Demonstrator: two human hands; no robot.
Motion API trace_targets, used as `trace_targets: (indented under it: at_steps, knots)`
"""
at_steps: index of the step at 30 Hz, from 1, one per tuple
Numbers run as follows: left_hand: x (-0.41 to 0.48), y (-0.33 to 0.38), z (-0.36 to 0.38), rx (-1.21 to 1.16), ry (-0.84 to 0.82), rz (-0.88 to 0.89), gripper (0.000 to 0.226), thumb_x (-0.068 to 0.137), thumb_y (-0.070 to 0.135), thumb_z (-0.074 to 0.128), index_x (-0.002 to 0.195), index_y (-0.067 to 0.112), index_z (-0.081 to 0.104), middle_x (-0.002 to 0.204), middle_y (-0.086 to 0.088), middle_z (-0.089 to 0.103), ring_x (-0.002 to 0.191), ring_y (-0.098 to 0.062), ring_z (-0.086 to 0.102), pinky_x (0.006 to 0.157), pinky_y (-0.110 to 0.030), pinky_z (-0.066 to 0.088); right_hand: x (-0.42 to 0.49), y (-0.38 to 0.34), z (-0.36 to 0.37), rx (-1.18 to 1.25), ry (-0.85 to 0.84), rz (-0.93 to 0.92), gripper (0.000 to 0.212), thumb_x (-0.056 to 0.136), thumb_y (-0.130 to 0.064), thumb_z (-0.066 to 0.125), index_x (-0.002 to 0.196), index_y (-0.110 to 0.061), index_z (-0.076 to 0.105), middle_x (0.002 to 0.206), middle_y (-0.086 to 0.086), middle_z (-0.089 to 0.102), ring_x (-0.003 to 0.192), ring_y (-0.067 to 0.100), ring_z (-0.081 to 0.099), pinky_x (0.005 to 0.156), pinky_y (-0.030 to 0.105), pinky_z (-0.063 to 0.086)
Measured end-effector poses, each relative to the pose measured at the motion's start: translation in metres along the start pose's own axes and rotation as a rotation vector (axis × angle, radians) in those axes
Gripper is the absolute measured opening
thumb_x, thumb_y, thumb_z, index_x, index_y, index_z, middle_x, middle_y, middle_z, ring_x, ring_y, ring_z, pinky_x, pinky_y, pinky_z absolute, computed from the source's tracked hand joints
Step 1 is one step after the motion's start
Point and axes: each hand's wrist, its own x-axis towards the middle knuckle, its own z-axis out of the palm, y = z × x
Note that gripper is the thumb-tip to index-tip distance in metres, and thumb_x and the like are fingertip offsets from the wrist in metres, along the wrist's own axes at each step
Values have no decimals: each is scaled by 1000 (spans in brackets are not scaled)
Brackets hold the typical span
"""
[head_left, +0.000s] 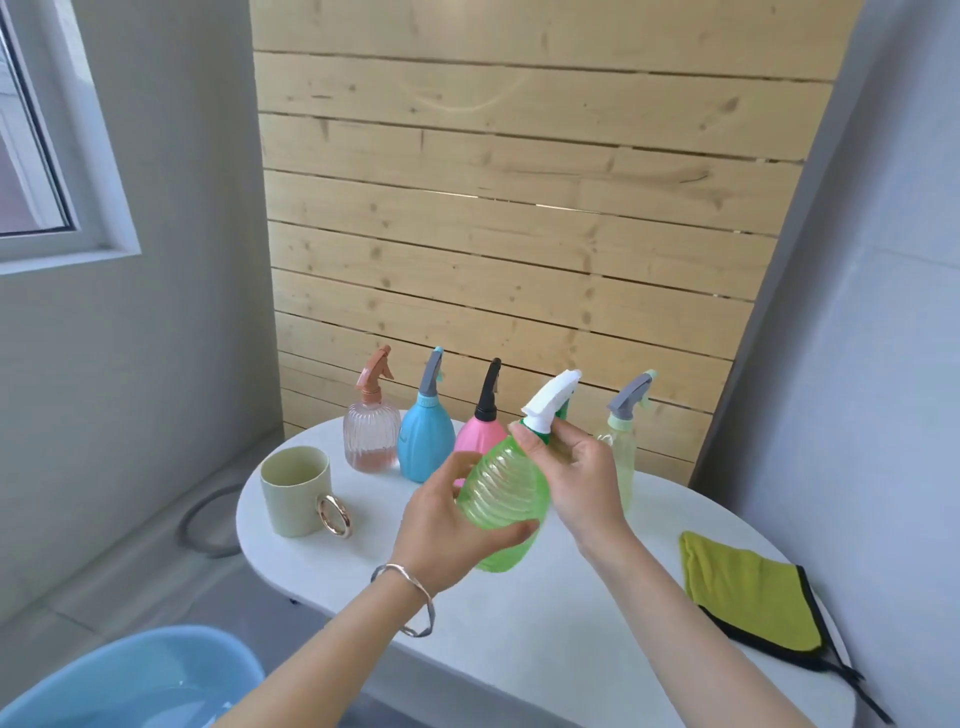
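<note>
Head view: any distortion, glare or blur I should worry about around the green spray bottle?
Head view: wide-angle bend, the wooden panel leans and its planks bow. Head view: soft daylight, faint shadows on the table, no hard glare. Head view: green spray bottle fairly sharp, gripped by left hand and right hand.

The near half of the surface (545, 634) lies bare between the mug (295, 491) on the left and the yellow cloth (748, 592) on the right. At the back, four spray bottles line the plank wall (519, 218). The clear pink bottle (371, 439), blue bottle (425, 444) and pink bottle (479, 437) stand close together, and the pale green bottle (622, 452) stands apart. The green bottle (504, 499), held by the left hand (447, 525) and right hand (582, 478), hangs before that gap.
</note>
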Motion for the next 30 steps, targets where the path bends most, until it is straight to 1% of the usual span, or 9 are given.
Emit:
trace_targets:
  at_steps: [5,7,9,12,14,16,19,24,30]
  knots:
    - [-11,12,-41,-818,-602,-329,67,51,51,85,108,20,71,108,-2,70,101,-21,67,85,-32,55,-1,-20,-11,262,-354,179,35,88,-36,57,103,-7,70,112,16,68,98,21,64,94,38,47]
    - [-12,14,-50,-947,-640,-527,70,61,58,79,117,18,68,115,-7,67,105,-24,64,91,-40,50,-5,-24,-7,386,-383,190,36,91,-38,53,109,-10,68,118,12,65,108,21,60,98,40,46]
    - [-8,13,-48,-802,-499,-562,70,70,64,67,126,22,60,119,0,66,110,-21,61,96,-41,47,-8,-28,3,393,-292,193,40,84,-39,58,112,-10,65,112,6,69,106,19,62,94,38,47]
    - [-14,23,-50,-509,-244,-298,62,68,67,66,119,35,57,117,9,65,103,-2,62,85,-22,49,-14,-37,23,301,-143,165,38,78,-38,65,104,-10,67,103,4,72,94,18,66,87,34,51]
    - [-19,27,-58,-342,-226,-135,57,63,54,75,113,38,53,110,14,66,94,9,62,75,-10,47,-18,-43,33,329,-116,171,32,78,-37,66,99,-13,69,100,3,72,89,20,66,82,34,53]
    - [-20,24,-66,-401,-357,-134,65,58,52,79,116,35,54,113,8,68,101,-1,65,86,-18,51,-20,-49,39,357,-130,187,27,78,-39,66,94,-18,71,101,3,70,85,18,65,77,33,54]
    - [-22,23,-83,-832,-593,-426,60,80,57,63,127,20,58,119,-7,65,111,-28,61,98,-47,47,-21,-55,44,462,-207,203,26,80,-44,61,90,-22,68,104,2,66,82,16,64,72,34,53]
    - [-25,14,-84,-646,-121,-362,22,96,36,52,106,25,67,106,1,69,90,-10,67,85,-29,51,-25,-60,58,504,-155,205,33,73,-45,68,91,-17,67,99,3,69,81,17,64,70,31,53]
    - [-33,39,-102,-499,-51,-136,54,87,69,38,108,29,69,105,10,71,103,-6,64,95,-27,46,-26,-62,67,512,-70,251,21,81,-40,66,76,-19,69,92,2,73,78,18,67,77,36,54]
